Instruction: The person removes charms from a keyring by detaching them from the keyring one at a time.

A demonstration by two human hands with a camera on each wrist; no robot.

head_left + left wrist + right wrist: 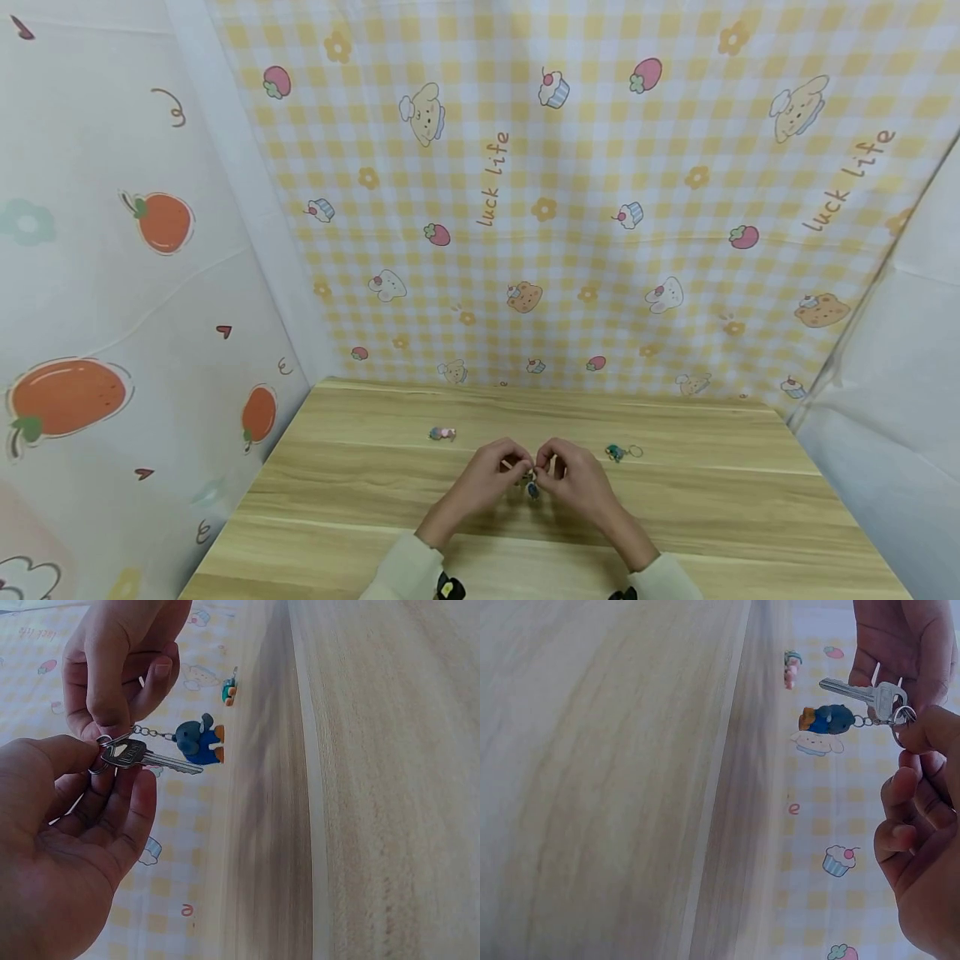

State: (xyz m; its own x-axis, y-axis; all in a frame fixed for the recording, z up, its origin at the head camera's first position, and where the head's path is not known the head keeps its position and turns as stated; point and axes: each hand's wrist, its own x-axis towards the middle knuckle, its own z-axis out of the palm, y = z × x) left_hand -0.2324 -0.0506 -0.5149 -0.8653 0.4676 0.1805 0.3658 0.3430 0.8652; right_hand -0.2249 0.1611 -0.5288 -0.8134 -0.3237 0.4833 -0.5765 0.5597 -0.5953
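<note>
Both hands meet over the middle of the table, fingertips close together. My left hand (pixel 487 479) pinches a silver key (pixel 126 754) by its head, the blade pointing away from the fingers. The right hand (pixel 577 483) pinches a metal key ring (pixel 904 724) between thumb and finger. From the ring a short chain leads to a blue elephant charm (pixel 196 741) with orange feet. Key head and ring overlap at the fingertips; whether the ring runs through the key's hole, I cannot tell.
On the wooden table (pixel 360 500), a pink and grey-green keychain figure (pixel 442 433) lies left of the hands. A green keychain figure (pixel 615 452) with a ring lies to the right. Behind stands a yellow checked cloth (pixel 585 167); a white printed cloth (pixel 112 300) hangs at left.
</note>
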